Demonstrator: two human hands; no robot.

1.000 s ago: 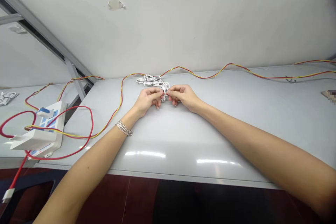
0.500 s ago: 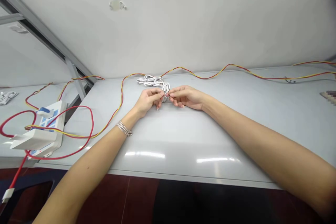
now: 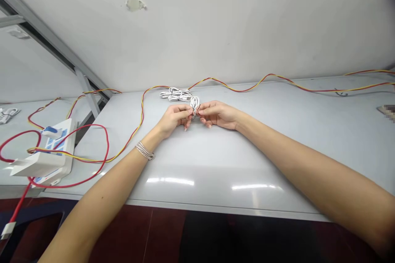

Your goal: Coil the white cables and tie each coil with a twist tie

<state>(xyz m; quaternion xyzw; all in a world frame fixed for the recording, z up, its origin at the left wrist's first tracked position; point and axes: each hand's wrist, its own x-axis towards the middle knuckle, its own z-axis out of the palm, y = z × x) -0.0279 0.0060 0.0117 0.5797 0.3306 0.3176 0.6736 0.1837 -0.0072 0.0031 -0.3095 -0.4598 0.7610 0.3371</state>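
A small coiled white cable (image 3: 194, 102) sits between my two hands near the middle of the white table (image 3: 277, 139). My left hand (image 3: 173, 118), with a silver bracelet on its wrist, pinches the coil from the left. My right hand (image 3: 217, 114) pinches it from the right, and something thin and dark shows at the fingertips, too small to name. Just behind the hands lies a pile of coiled white cables (image 3: 175, 94).
A twisted red and yellow wire (image 3: 247, 88) runs along the back of the table beside the wall. At the left, a white power strip (image 3: 46, 154) lies with a red cable (image 3: 98, 164) looped round it. A metal frame (image 3: 86, 90) stands behind it.
My right hand has turned slightly and its fingers have shifted on the coil. The left hand has hardly moved, and the coil stays in the same spot.
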